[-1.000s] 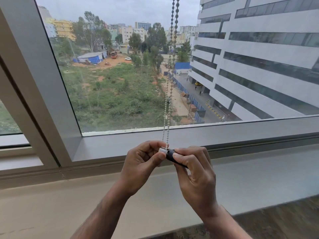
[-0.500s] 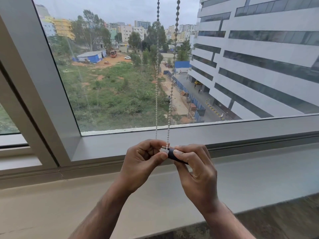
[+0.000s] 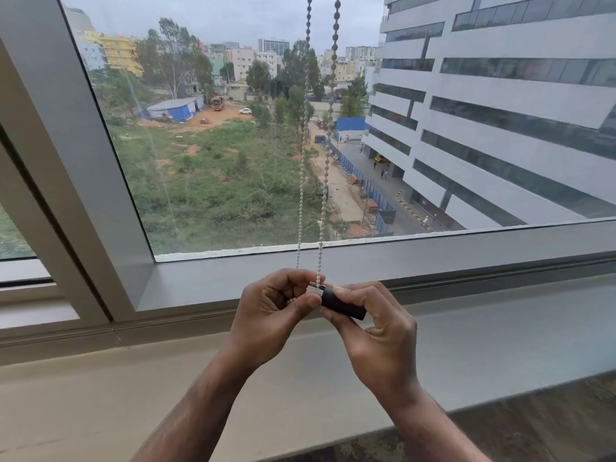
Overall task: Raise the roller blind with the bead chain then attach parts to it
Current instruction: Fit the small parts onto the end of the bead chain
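Two hands (image 3: 333, 315) above beige sill (image 3: 100, 395), window (image 3: 233, 161) behind.

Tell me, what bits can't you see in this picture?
- The roller blind: cut off by the head view's top edge, where the bead chain leaves.
- The chain's bottom loop: hidden inside the left hand.
- How the black part joins the chain: covered by both thumbs.
- The black part's far end: hidden by the right hand.

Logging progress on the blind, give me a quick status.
Left hand pinching bead chain end. Right hand gripping black cylindrical part at chain's end. Nothing in the way.
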Action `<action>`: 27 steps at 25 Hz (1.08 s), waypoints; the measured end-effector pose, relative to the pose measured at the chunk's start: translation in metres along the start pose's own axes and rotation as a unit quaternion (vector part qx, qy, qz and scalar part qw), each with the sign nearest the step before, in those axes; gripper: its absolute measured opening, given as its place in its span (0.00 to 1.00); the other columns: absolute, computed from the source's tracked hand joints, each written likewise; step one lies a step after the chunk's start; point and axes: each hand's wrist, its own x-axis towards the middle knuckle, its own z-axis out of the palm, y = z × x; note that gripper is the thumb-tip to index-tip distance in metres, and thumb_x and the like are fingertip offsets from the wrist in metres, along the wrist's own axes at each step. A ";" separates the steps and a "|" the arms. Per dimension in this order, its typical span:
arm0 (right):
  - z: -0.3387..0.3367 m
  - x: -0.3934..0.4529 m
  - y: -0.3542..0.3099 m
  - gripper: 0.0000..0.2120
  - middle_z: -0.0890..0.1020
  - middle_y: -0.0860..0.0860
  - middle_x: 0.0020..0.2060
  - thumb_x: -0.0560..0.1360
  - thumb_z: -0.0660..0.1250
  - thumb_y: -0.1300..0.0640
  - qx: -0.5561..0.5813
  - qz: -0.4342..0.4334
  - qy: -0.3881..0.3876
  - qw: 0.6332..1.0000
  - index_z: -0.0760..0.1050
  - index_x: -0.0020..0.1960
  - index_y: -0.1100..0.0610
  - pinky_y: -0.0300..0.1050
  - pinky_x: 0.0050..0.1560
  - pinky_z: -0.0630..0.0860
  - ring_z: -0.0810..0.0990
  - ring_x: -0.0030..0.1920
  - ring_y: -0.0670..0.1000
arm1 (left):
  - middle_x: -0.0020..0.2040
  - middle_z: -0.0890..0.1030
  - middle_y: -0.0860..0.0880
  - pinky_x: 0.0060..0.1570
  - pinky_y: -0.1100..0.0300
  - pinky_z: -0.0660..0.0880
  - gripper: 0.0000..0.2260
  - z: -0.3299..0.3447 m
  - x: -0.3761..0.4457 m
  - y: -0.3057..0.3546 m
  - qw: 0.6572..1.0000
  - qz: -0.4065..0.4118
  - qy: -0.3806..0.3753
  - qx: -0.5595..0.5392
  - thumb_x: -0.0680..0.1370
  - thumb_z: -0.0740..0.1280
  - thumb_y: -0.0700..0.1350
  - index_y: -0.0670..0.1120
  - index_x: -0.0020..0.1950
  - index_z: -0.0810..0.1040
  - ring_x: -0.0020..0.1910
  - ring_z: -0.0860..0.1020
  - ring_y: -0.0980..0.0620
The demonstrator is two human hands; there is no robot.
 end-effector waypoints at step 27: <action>0.056 -0.058 0.029 0.08 0.86 0.48 0.42 0.72 0.77 0.56 0.093 0.382 -0.168 0.904 0.80 0.47 0.47 0.45 0.45 0.80 0.83 0.43 0.50 | 0.55 0.76 0.54 0.52 0.61 0.78 0.12 -0.028 -0.050 -0.073 0.914 0.111 0.007 0.391 0.77 0.74 0.36 0.48 0.57 0.84 0.55 0.79 0.55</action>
